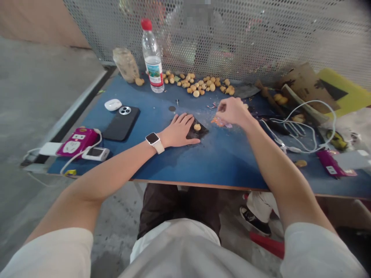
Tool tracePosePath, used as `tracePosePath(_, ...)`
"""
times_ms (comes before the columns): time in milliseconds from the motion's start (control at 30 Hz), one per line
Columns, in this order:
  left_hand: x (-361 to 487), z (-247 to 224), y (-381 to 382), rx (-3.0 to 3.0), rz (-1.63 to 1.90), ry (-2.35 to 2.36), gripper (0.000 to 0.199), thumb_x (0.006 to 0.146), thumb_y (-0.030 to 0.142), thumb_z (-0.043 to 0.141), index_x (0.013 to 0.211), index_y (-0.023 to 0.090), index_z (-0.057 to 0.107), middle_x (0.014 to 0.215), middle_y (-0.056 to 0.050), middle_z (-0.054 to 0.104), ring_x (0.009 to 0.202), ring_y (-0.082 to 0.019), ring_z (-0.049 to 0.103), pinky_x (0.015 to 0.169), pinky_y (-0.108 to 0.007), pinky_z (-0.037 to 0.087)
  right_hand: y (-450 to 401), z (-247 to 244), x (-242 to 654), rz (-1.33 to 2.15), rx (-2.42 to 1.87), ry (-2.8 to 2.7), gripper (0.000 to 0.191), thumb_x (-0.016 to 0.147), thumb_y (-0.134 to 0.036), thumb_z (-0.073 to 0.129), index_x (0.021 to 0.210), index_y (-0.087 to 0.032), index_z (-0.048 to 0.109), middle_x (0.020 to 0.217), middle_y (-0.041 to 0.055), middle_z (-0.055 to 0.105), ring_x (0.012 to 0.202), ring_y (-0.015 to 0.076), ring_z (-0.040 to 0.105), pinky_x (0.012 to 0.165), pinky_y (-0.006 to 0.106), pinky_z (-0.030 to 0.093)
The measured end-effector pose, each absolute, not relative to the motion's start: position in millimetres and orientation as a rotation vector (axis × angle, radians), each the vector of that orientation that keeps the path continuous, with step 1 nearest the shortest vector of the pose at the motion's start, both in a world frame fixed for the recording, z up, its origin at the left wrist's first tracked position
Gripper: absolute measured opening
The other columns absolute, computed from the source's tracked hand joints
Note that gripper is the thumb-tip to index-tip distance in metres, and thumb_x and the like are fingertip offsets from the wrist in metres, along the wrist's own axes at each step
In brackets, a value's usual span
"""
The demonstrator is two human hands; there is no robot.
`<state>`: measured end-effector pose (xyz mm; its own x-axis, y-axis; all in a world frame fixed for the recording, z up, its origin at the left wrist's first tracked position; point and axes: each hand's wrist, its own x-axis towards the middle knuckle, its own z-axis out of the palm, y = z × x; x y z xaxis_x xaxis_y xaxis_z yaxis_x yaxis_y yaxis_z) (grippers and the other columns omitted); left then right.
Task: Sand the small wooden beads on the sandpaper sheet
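Left hand (178, 131) lies open on a dark mat (199, 133); right hand (232, 111) pinches something unclear; open blue tabletop (220, 162) stretches below both.

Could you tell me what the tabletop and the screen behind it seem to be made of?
The tabletop looks like blue-painted board, scuffed and matte; its brown edge suggests wood, though laminate is possible. The perforated screen looks like grey punched sheet metal, judging by its even round holes.
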<state>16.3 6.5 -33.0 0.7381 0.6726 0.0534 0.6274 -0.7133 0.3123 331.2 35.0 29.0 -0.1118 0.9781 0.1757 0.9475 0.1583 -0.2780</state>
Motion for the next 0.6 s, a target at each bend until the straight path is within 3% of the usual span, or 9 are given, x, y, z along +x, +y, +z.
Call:
tracePosePath(100, 17, -32, 2, 2.705, 0.303, 1.006, 0.119, 0.115, 0.093, 0.052, 0.193, 0.004, 0.037, 0.197, -0.034, 0.039, 0.187, -0.054, 0.03, 0.154, -0.073, 0.017, 65, 17, 299, 0.185, -1.823, -2.143, 0.021, 0.088, -0.019, 0.076, 0.105, -0.019, 0.089, 0.104, 0.0158, 0.086, 0.106, 0.0372, 0.08, 0.106, 0.052, 0.064)
tracePosePath(267, 20, -22, -8, 2.774, 0.398, 1.035, 0.099, 0.123, 0.077, 0.058, 0.188, 0.004, 0.046, 0.193, -0.034, 0.047, 0.186, -0.053, 0.035, 0.154, -0.075, 0.018, 46, 11, 286, 0.018, -1.68, -2.13, 0.049, 0.098, -0.027, 0.074, 0.146, -0.02, 0.081, 0.129, 0.0184, 0.083, 0.117, 0.0393, 0.077, 0.112, 0.058, 0.063)
tracePosePath(400, 20, -2, -16, 2.865, 0.359, 1.033, 0.072, 0.124, 0.054, 0.066, 0.178, 0.007, 0.059, 0.185, -0.033, 0.056, 0.178, -0.052, 0.049, 0.148, -0.076, 0.032, -3, 3, 282, 0.016, -1.551, -2.179, 0.033, 0.105, -0.033, 0.073, 0.135, -0.024, 0.083, 0.124, 0.0143, 0.081, 0.112, 0.0357, 0.079, 0.109, 0.055, 0.065)
tracePosePath(500, 11, 21, -28, 2.969, 0.269, 0.998, 0.045, 0.121, 0.036, 0.07, 0.16, 0.014, 0.074, 0.165, -0.025, 0.072, 0.152, -0.046, 0.073, 0.135, -0.064, 0.052, -24, -5, 276, 0.039, -1.489, -2.203, 0.028, 0.11, -0.036, 0.071, 0.132, -0.024, 0.083, 0.124, 0.0146, 0.081, 0.114, 0.0352, 0.08, 0.106, 0.052, 0.067)
tracePosePath(600, -25, 42, -50, 3.038, 0.253, 1.11, 0.044, 0.115, 0.029, 0.071, 0.158, 0.019, 0.075, 0.153, -0.019, 0.077, 0.139, -0.041, 0.079, 0.129, -0.058, 0.058, -31, -9, 272, 0.052, -1.464, -2.203, 0.029, 0.113, -0.039, 0.072, 0.134, -0.022, 0.084, 0.128, 0.0163, 0.08, 0.114, 0.0354, 0.082, 0.103, 0.05, 0.068)
